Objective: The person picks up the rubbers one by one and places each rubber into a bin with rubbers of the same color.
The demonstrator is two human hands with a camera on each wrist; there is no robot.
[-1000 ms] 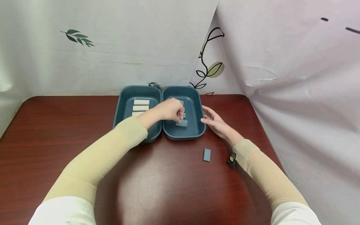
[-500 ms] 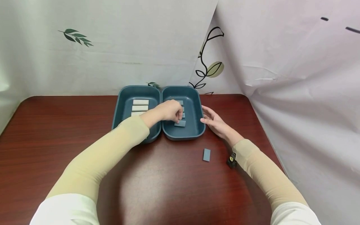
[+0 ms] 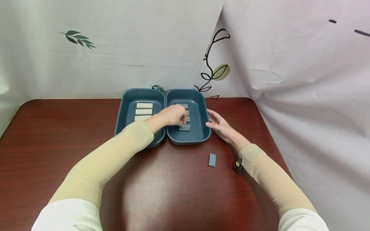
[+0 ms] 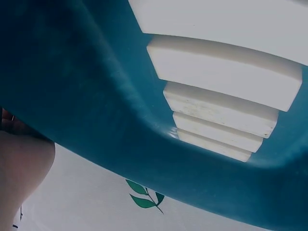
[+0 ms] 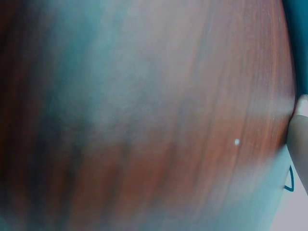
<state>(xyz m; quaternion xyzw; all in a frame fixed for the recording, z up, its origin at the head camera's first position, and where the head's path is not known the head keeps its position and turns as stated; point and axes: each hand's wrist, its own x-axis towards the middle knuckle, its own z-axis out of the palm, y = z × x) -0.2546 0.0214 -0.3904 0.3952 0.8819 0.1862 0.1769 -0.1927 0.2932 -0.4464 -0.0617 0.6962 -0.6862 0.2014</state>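
My left hand [image 3: 174, 115] reaches into the right-hand blue bin [image 3: 189, 141], its fingers curled. Thumb and fingertips pinch the upper edge of a blue-grey rectangular block [image 3: 185, 128], the nearest in a column lying on the bin floor. Several similar blocks farther back are partly hidden behind this hand. At the bin's right side rests my right hand [image 3: 222, 127], fingers extended along the outer wall and thumb at the rim. Another blue-grey block [image 3: 212, 160] lies on the table in front of the bin.
Beside it stands a matching left bin [image 3: 119, 120] with several white blocks [image 4: 226, 67] in a column, partly covered by the left sleeve. A small black object [image 3: 238, 166] is by the right wrist. White printed cloth [image 3: 115, 64] hangs behind the brown table [image 3: 72, 128].
My left hand has shifted the nearest blue-grey block slightly left, and it now lies straighter with the column. The right hand has stayed at the bin's side.
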